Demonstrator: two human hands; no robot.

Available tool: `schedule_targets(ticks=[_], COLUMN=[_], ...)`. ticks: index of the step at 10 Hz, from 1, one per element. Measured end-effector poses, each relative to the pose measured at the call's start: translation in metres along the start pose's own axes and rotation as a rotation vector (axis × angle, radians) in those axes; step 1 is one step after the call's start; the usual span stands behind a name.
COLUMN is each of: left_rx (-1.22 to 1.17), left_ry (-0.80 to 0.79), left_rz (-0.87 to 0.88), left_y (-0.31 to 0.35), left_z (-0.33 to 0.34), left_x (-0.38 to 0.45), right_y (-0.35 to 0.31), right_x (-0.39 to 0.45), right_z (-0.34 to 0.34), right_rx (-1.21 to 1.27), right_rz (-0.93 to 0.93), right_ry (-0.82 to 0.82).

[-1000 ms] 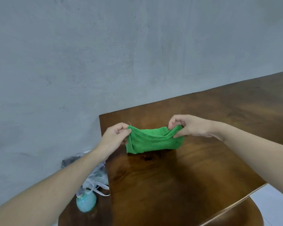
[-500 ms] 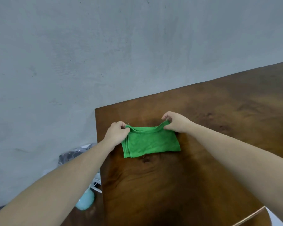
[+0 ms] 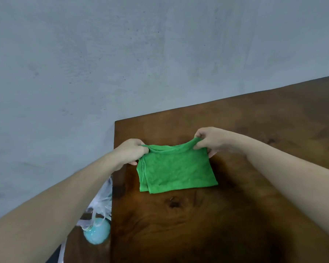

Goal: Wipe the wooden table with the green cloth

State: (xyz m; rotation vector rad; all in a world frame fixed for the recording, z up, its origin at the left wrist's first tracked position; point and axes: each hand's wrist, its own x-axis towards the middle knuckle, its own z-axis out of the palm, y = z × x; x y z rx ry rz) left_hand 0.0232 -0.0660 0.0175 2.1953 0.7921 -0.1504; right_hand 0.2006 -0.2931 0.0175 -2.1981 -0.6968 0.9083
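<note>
A folded green cloth (image 3: 176, 170) lies on the dark wooden table (image 3: 207, 221) near its far left corner. My left hand (image 3: 130, 153) pinches the cloth's far left corner. My right hand (image 3: 210, 141) pinches the far right corner. The far edge is lifted slightly between my two hands, while the near part of the cloth rests flat on the wood.
A grey wall (image 3: 122, 54) stands behind the table. Left of the table's edge, lower down, sit a pale blue round bottle (image 3: 97, 233) and a crumpled clear plastic bag (image 3: 103, 202). The table runs on to the right.
The cloth has come down from hanging between my hands and now lies spread on the table. Both hands keep their hold on its far corners.
</note>
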Motion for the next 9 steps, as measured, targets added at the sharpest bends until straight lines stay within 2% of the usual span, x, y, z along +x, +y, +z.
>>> schedule_targets(ticks=[2, 3, 5, 6, 8, 9], left_rx=[-0.301, -0.367, -0.499, -0.526, -0.591, -0.549], left_ry=[0.145, 0.210, 0.435, 0.496, 0.568, 0.623], left_rz=[-0.121, -0.139, -0.173, -0.174, -0.136, -0.104], left_y=[-0.021, -0.028, -0.039, -0.050, -0.060, -0.063], left_z=[-0.036, -0.058, -0.087, -0.088, -0.079, -0.082], left_x=[0.040, 0.062, 0.114, 0.133, 0.134, 0.106], right_y=[-0.035, -0.062, -0.098, -0.096, -0.081, -0.071], right_x=[0.066, 0.106, 0.183, 0.205, 0.196, 0.174], right_z=[0.017, 0.025, 0.038, 0.044, 0.046, 0.039], right_rx=[0.132, 0.172, 0.150, -0.011, -0.204, -0.060], right_rz=[-0.203, -0.258, -0.340, -0.342, -0.409, -0.421], right_ry=[0.018, 0.026, 0.237, 0.341, 0.400, 0.424])
